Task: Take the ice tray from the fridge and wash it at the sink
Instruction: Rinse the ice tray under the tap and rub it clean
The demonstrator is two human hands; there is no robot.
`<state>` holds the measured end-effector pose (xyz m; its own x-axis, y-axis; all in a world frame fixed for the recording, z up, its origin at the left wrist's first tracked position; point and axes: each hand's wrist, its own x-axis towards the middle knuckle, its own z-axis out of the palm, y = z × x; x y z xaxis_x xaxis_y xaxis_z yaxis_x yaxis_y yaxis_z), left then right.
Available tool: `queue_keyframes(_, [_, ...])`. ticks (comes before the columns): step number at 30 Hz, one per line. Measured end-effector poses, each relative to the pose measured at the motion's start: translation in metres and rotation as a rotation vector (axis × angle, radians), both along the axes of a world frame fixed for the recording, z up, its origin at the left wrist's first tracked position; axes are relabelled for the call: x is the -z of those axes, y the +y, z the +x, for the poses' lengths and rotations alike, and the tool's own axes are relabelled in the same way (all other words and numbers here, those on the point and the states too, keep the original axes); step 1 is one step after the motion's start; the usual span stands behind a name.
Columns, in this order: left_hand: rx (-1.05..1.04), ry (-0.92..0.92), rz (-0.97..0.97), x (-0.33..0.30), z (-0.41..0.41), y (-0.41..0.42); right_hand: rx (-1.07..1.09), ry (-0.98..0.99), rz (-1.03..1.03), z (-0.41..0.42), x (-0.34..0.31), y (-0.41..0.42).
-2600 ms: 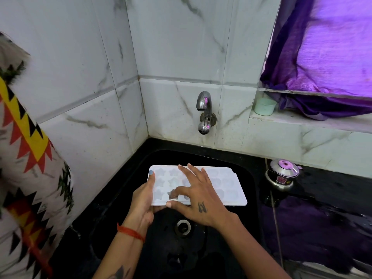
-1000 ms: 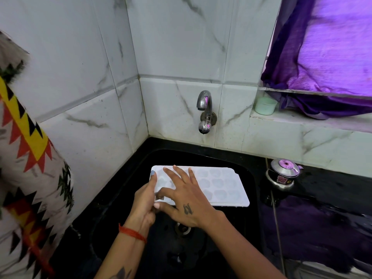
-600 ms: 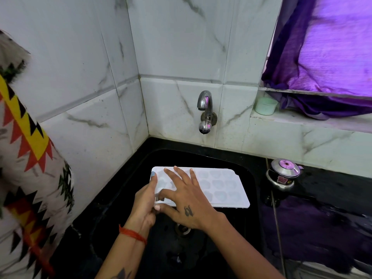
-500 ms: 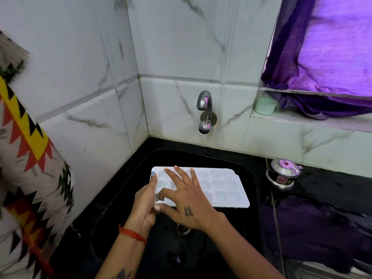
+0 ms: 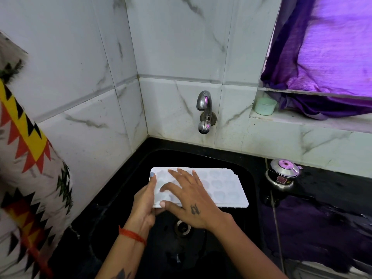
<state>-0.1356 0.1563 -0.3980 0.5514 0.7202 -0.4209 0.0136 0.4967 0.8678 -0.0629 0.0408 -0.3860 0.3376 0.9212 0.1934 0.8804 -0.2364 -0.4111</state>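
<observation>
walls: pale marbled tiles [image 5: 173, 37] are meeting in a corner behind the basin
cloth on the left: a patterned fabric [image 5: 26, 158] with yellow, orange and black triangles is hanging along the left edge
curtain: a purple curtain [image 5: 326, 47] is draping over the ledge at upper right
sink: a black sink [image 5: 249, 178] is lying sunk in the dark counter, its drain [image 5: 182, 227] showing just below the hands
ice tray: a white ice tray [image 5: 223, 188] is being held level above the sink, below the tap, its long side running left to right
right hand: the right hand [image 5: 191, 200] is lying flat on the tray's left half, fingers straight and spread over the moulded cells, thumb reaching to the near edge
left hand: the left hand [image 5: 144, 202] is gripping the tray's left end, thumb lying along the top of that edge and the fingers going underneath, out of sight
tap: a chrome tap [image 5: 204, 109] is sticking out of the back wall above the tray
kettle: a small steel kettle [image 5: 281, 174] is standing on the counter right of the sink
cup: a pale green cup [image 5: 264, 106] is sitting on the ledge
</observation>
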Motion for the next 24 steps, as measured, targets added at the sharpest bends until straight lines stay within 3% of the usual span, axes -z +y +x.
queue_keyframes(12, [-0.048, 0.016, -0.02, -0.002, 0.0, 0.003, 0.479, 0.055, -0.208, 0.062, 0.0, -0.062])
queue_keyframes(24, [-0.045, 0.054, -0.032, 0.0, 0.0, 0.005, 0.502, 0.079, -0.358, 0.062, 0.005, -0.047])
